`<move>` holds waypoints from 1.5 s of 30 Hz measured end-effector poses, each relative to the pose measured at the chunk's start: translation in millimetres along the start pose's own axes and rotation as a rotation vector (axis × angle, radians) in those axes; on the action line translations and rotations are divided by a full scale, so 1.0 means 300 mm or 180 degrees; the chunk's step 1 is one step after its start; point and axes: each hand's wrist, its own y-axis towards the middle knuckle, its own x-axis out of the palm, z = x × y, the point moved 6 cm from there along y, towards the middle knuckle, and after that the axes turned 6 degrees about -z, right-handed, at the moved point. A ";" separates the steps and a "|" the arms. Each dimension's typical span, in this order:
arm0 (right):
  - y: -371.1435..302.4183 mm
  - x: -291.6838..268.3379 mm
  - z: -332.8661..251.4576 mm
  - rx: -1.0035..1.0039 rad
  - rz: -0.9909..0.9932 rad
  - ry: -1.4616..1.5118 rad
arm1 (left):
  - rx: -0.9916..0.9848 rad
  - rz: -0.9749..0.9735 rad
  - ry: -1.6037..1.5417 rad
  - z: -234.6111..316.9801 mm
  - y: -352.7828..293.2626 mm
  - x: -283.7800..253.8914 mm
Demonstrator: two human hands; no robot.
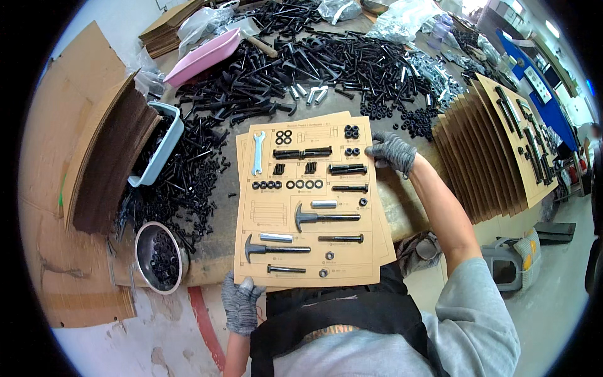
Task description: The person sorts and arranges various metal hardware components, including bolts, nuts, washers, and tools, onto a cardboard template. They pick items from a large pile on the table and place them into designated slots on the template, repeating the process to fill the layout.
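A tan cardboard hardware card (276, 217) lies in front of me, with a few more cards (384, 242) showing beneath it. My left hand (240, 305), in a grey knit glove, grips its lower left corner. My right hand (394, 152), gloved alike, is closed on its upper right edge; part of the fingers is hidden. Fixed to the card are a wrench (258, 152), two black T-shaped hooks (326, 218), long black bolts (303, 152), silver sleeves (276, 238), and several nuts and washers (304, 185).
Heaps of black bolts (308, 56) cover the bench's far side, with a pink tray (204, 58) on them. At left stand a light blue bin (164, 147), a metal bowl (139, 251) of small parts and stacked cardboard (103, 163). Filled cards (496, 144) stand upright at right, above a stool (512, 264).
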 end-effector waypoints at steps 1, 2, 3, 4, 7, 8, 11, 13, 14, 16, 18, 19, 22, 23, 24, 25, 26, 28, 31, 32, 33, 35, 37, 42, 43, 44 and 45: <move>-0.005 -0.001 0.005 -0.0072 0.0056 0.0190 | 0.0028 -0.0022 0.0037 0.005 0.005 -0.001; -0.019 -0.003 0.012 -0.0077 0.0075 0.0211 | 0.0055 -0.0044 0.0074 0.013 0.009 0.001; -0.031 -0.003 0.005 -0.0096 0.0083 0.0227 | -0.0001 -0.0003 0.0025 0.027 0.007 0.007; -0.043 0.000 -0.004 -0.0116 0.0092 0.0242 | 0.0035 0.0014 0.0034 0.049 0.005 0.015; -0.071 0.004 -0.032 -0.0246 0.0132 0.0332 | 0.0159 -0.0039 0.0020 0.079 0.011 0.005; -0.076 -0.004 -0.041 -0.0284 0.0149 0.0351 | 0.0178 -0.0010 -0.0027 0.091 0.009 -0.005; -0.096 -0.007 -0.097 -0.0495 0.0059 0.0480 | 0.0281 0.0054 -0.0096 0.197 0.008 0.007; -0.126 -0.008 -0.166 -0.0634 0.0114 0.0494 | 0.0428 -0.0051 0.0036 0.305 0.013 0.032; -0.150 -0.012 -0.199 -0.0676 0.0151 0.0453 | 0.0503 -0.0110 0.0109 0.353 0.012 0.039; -0.202 -0.028 -0.264 -0.0779 0.0233 0.0474 | 0.0554 -0.0020 0.0330 0.442 0.026 0.037; -0.256 -0.050 -0.333 -0.0910 0.0347 0.0601 | 0.0763 -0.0286 0.0441 0.550 0.034 0.074; -0.283 -0.064 -0.373 -0.1030 0.0343 0.0547 | 0.0807 -0.0477 0.0478 0.612 0.041 0.095; -0.287 -0.146 -0.438 -0.1383 0.0756 0.0354 | 0.1043 -0.0841 0.0360 0.760 0.048 0.189; -0.327 -0.133 -0.471 -0.1494 0.0775 0.0567 | 0.1083 -0.0708 0.0259 0.787 0.048 0.186; -0.348 -0.170 -0.495 -0.1376 0.0702 0.0861 | 0.1090 -0.0887 0.0355 0.831 0.061 0.230; -0.368 -0.210 -0.520 -0.1282 0.0773 0.1032 | 0.1017 -0.1121 0.0347 0.872 0.076 0.290; -0.414 -0.267 -0.552 -0.1331 0.0931 0.0984 | 0.0941 -0.1351 0.0338 0.910 0.096 0.357; -0.460 -0.330 -0.577 -0.1758 0.0706 0.1152 | 0.0785 -0.1863 0.0196 0.961 0.124 0.438; -0.593 -0.481 -0.584 -0.1356 0.1174 0.1090 | 0.0609 -0.2655 0.0091 1.004 0.196 0.587; -0.628 -0.549 -0.583 -0.1459 0.1177 0.0995 | 0.0764 -0.2499 0.0230 1.008 0.229 0.639; -0.699 -0.555 -0.593 -0.1407 0.1381 0.1065 | 0.0659 -0.2539 0.0272 1.007 0.255 0.691; -0.767 -0.716 -0.562 -0.1681 0.1559 0.0956 | 0.0462 -0.2756 0.0185 0.990 0.313 0.831; -0.854 -0.808 -0.531 -0.1722 0.1813 0.0983 | 0.0683 -0.2785 0.0157 0.968 0.386 0.961; -1.133 -0.985 -0.416 -0.1646 0.2349 0.1142 | 0.0231 -0.3226 0.0228 0.849 0.473 1.367; -1.163 -1.089 -0.357 -0.1573 0.2410 0.1110 | 0.0141 -0.3190 0.0135 0.803 0.463 1.456; -1.212 -1.063 -0.351 -0.1616 0.2586 0.1225 | -0.0002 -0.3250 0.0225 0.764 0.544 1.530; -1.254 -1.121 -0.307 -0.1542 0.2845 0.1099 | -0.0047 -0.3283 0.0249 0.732 0.550 1.607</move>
